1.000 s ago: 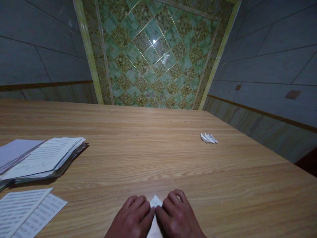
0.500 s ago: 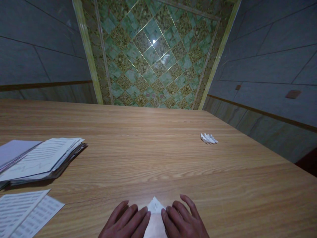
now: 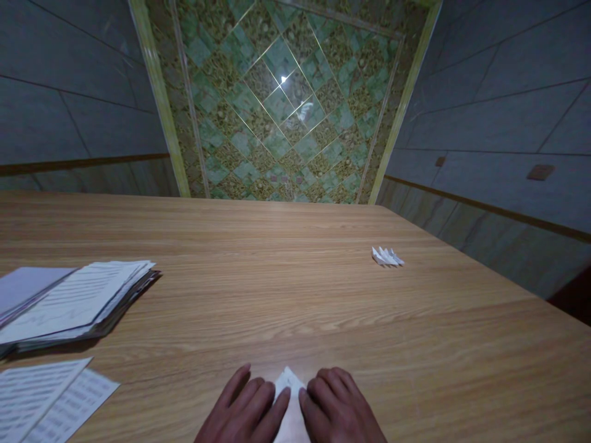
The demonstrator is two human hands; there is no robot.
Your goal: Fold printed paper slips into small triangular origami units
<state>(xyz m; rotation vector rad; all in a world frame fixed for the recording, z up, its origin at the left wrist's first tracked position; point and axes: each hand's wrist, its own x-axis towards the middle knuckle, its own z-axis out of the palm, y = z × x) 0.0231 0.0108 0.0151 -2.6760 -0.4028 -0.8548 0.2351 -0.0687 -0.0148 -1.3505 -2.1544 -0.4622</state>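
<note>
Your left hand [image 3: 244, 409] and right hand [image 3: 339, 407] touch the paper [image 3: 292, 426], grip unclear; keep its twelve-o'clock tip [image 3: 287, 375] centred.

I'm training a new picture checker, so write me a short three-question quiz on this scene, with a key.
1. True or false: the left hand and the right hand both touch the pointed paper.
2. Fill in: in the picture, the thick paper stack lies to the ____ of both hands.
3. Where is the small white folded paper?
A) Under the left hand
B) On top of the thick paper stack
C) On the table, beyond the right hand

Key: 1. True. 2. Left. 3. C.
</note>
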